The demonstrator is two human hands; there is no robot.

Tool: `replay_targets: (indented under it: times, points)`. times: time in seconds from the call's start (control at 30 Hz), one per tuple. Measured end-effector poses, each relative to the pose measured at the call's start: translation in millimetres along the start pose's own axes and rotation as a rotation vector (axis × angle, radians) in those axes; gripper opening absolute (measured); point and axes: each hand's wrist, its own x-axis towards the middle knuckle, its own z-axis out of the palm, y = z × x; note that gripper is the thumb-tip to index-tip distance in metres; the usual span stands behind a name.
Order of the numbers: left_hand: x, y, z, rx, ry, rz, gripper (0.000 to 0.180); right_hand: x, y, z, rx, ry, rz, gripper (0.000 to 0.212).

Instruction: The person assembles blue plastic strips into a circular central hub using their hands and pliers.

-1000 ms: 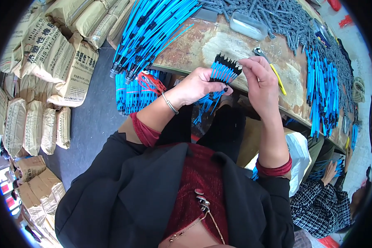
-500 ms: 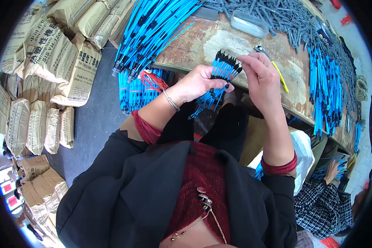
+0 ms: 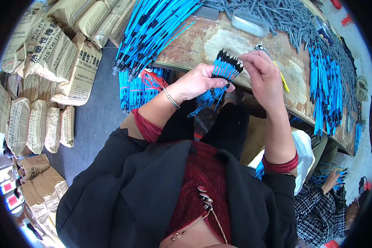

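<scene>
My left hand is closed around a fanned bundle of thin blue rods with black ends, thumb across its lower part. The black tips point up and away from me, in front of the table edge. Lower blue ends hang below the hand, partly hidden by it. My right hand is beside the bundle's right side, thumb and forefinger pinched together near the outermost black tips. Whatever sits between those fingertips is too small to make out.
On the wooden table lie a heap of grey plastic parts, a clear plastic box, a yellow-handled tool and piles of blue rods. Red ties hang at the left edge. A co-worker's hand is at lower right.
My right hand has shifted slightly, its fingers still close to the black tips. The bundle in my left hand has barely moved. The co-worker's hand and body have moved a little.
</scene>
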Motion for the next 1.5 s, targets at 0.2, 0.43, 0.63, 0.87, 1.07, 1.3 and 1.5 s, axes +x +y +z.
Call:
replay_targets:
  times: [0.2,0.43,0.63,0.87,1.07,1.3,1.5]
  points:
    - [-0.5,0.5,-1.2,-0.023,-0.013,-0.012,0.022,4.1,-0.4,1.7,-0.035,-0.002,-0.066,0.011]
    - [0.2,0.7,-0.4,-0.041,-0.01,-0.025,0.023,2.3,-8.4,1.5,-0.076,0.006,-0.045,0.011]
    - [0.5,2.4,-1.5,0.003,-0.022,-0.043,0.027,5.5,-9.5,1.8,-0.074,0.004,-0.085,0.012]
    - [1.5,3.0,0.0,0.047,-0.033,-0.029,0.027,5.9,-7.5,1.1,-0.155,-0.035,-0.134,0.014]
    - [2.2,0.0,1.3,0.059,-0.012,-0.017,0.024,6.9,-12.6,2.4,-0.06,-0.035,-0.048,0.019]
    - [2.4,-20.0,-3.0,0.09,0.015,0.081,0.023,25.9,-2.9,7.0,0.584,0.373,0.104,0.023]
    - [-9.9,-12.2,1.7,0.568,0.012,0.392,0.022,92.9,104.7,-42.9,-0.334,0.056,0.243,0.026]
